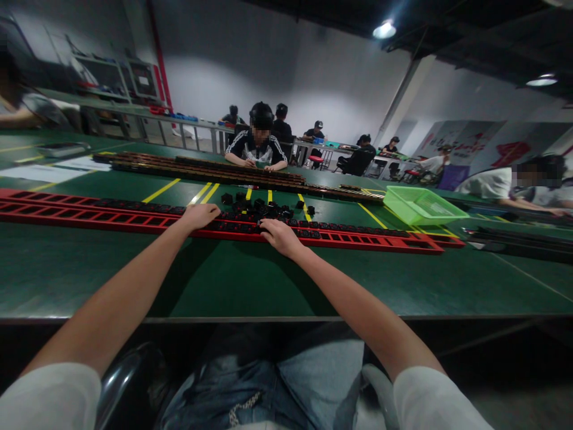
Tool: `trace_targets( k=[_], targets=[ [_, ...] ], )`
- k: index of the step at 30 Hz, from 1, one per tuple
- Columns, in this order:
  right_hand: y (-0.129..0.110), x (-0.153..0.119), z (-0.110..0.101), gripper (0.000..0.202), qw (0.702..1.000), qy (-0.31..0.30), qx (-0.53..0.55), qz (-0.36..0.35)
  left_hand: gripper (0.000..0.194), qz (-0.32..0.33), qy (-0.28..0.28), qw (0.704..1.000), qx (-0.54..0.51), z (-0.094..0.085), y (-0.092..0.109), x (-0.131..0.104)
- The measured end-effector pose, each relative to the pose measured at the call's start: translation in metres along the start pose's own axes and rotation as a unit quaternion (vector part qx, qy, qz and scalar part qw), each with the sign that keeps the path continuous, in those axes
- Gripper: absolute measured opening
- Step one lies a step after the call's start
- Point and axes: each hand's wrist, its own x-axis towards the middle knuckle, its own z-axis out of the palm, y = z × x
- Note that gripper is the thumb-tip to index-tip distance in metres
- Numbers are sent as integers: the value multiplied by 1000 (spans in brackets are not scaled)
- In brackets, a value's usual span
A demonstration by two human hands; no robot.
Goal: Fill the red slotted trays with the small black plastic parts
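Two long red slotted rails [376,240] lie side by side across the green table. Many of their middle slots hold small black square pieces [333,226]. My left hand [202,216] rests over the rails left of the middle, fingers bent and close together; its fingertips are hidden. A short way to the right, my right hand [281,235] is at the near rail, with fingers curled down at the black pieces. What either hand holds, if anything, is too small or hidden to make out. Just beyond the hands lies a loose heap of black pieces [268,209].
Behind the heap lies a stack of long brown-black strips [197,169]. A light green plastic basket [421,206] stands at the right, behind the red rails. Dark strips [523,242] lie further right. A person [257,143] sits across the table; others sit at both sides.
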Motion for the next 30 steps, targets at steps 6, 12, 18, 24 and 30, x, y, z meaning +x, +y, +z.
trace_targets(
  k=[6,12,18,24,30],
  targets=[
    [0,5,-2,25,999,-25,-31,10,56,0,-9,1000,9,-2,1,0],
    [-2,5,-2,23,999,-17,-46,-12,56,1,-6,1000,6,-1,0,0],
    [-2,5,0,24,999,-19,-48,-10,56,0,-2,1000,1,1,-2,2],
    [-2,3,3,27,997,-14,-73,-12,57,1,-1,1000,-8,3,-4,4],
    [-4,6,-1,28,996,-54,-65,-14,56,0,-4,1000,1,2,-3,3]
  ],
)
